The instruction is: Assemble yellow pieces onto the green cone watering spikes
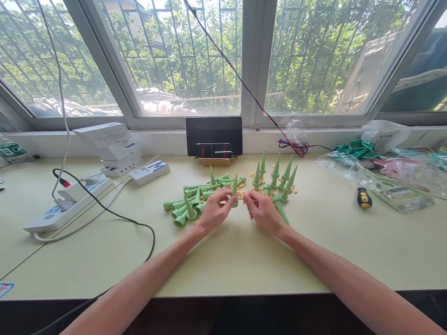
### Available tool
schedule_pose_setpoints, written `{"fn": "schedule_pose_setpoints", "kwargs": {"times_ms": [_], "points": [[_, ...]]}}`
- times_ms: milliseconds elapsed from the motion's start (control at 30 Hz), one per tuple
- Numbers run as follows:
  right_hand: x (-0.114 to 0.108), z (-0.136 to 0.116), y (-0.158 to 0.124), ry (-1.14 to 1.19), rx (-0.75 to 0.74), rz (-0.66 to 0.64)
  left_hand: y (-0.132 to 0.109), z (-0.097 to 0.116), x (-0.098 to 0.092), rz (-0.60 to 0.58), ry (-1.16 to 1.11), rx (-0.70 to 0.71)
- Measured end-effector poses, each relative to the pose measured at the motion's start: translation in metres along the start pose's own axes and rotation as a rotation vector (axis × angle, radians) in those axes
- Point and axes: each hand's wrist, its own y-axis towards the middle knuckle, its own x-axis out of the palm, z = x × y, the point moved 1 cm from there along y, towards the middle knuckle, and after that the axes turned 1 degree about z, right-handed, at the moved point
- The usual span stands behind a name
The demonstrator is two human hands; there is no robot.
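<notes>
My left hand (217, 208) is closed on a green watering spike (235, 187), held upright with its point up. At the spike's right side, my right hand (262, 208) pinches a small yellow-orange valve (240, 197) that touches the spike; whether it is seated in it I cannot tell. To the left and behind lies a pile of green ribbed tubes and spikes (179, 216), with small yellow valves among them. On the right, several spikes (275, 172) stand upright with yellow valves at their sides. One spike (280, 209) lies on its side just behind my right hand.
A tablet (213, 130) with a phone (215, 150) before it leans at the window sill. White boxes (117, 148) and a power strip (68, 204) with cables are on the left. A screwdriver (364, 198) and plastic bags (412, 170) lie on the right of the table (244, 270).
</notes>
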Motion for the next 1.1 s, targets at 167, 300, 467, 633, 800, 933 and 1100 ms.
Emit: {"fn": "schedule_pose_setpoints", "kwargs": {"times_ms": [167,300,467,633,800,933,1100], "points": [[0.0003,-0.0002,-0.0002,-0.002,-0.003,-0.007,0.0006,0.0007,0.0005,0.017,-0.015,-0.006],[0.0009,0.0006,-0.0005,0.024,-0.019,0.001,0.0014,-0.0005,0.0000,0.055,-0.006,-0.015],[0.0004,0.0004,-0.0007,0.047,-0.030,-0.010,0.0011,-0.0012,-0.0003,0.048,0.012,-0.020],[0.0000,0.0004,-0.0004,0.038,-0.039,-0.012,0.0005,-0.0025,-0.0008,0.032,0.026,-0.005],[0.0002,0.0009,-0.0001,0.030,-0.025,-0.011,0.0006,-0.0025,-0.0006,0.032,0.033,-0.003],[0.0004,0.0006,-0.0001,0.020,-0.018,-0.009,0.0007,-0.0021,-0.0005,0.031,0.041,0.003],[0.0005,0.0007,0.0000,-0.003,-0.018,-0.003,0.0006,-0.0020,-0.0008,0.034,0.042,0.014]]}}
